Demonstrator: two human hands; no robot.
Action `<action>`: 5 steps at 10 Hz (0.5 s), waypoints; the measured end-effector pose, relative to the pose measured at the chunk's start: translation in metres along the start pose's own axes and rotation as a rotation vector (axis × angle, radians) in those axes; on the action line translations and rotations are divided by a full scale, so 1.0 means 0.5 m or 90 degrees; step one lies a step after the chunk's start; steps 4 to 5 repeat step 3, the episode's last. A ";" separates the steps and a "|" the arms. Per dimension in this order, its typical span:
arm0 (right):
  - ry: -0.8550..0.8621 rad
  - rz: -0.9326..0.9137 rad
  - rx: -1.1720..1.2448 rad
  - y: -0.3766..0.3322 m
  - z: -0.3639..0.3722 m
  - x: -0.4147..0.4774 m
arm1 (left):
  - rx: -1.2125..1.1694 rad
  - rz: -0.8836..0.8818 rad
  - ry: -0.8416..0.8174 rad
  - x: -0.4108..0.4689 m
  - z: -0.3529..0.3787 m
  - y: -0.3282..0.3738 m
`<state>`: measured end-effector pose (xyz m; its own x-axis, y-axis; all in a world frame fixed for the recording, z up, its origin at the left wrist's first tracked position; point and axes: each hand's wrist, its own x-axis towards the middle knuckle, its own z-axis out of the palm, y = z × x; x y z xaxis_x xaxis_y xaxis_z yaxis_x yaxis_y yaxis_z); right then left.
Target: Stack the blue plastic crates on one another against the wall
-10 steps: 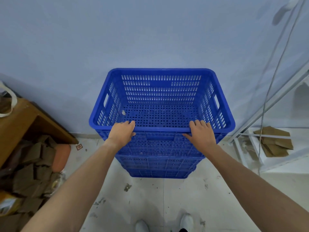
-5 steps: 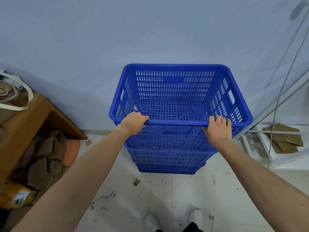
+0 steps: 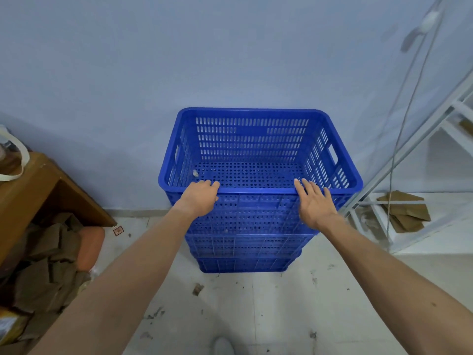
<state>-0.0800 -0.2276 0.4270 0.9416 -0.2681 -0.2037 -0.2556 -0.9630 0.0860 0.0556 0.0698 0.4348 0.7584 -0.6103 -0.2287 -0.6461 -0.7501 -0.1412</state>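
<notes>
Left hand (image 3: 198, 199) is curled over the near rim of the top blue crate (image 3: 256, 149), fingers hooked onto the lip, so it's gripping. Right hand (image 3: 313, 204) sits further along the same rim, fingers spread flat with the tips just touching the lip; it's resting, not clamped, and holds nothing. Directly under both hands the stack (image 3: 243, 248) drops to the floor: the top crate sits on at least two more blue crates, each lower one showing as a narrower band. Beyond the grip, the crate's far rim looks to be against or just short of the wall (image 3: 230, 60); can't tell if it touches. My read: the step is the final seat and square-up. To do it well, press evenly with both palms on the near rim, check the top crate has dropped fully onto the one below, then nudge the whole stack flat to the wall. Push low, not at the rim, or the stack may tip. No brand, label or readable writing on the crates from here.
</notes>
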 end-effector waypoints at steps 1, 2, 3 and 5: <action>-0.015 -0.006 0.015 0.009 -0.008 -0.012 | 0.002 -0.017 0.001 -0.019 -0.010 0.018; 0.014 -0.043 0.011 0.023 -0.009 -0.050 | 0.013 -0.053 -0.007 -0.051 -0.022 0.050; 0.038 -0.063 0.014 0.037 -0.009 -0.083 | -0.001 -0.082 -0.031 -0.076 -0.044 0.073; 0.038 -0.063 0.014 0.037 -0.009 -0.083 | -0.001 -0.082 -0.031 -0.076 -0.044 0.073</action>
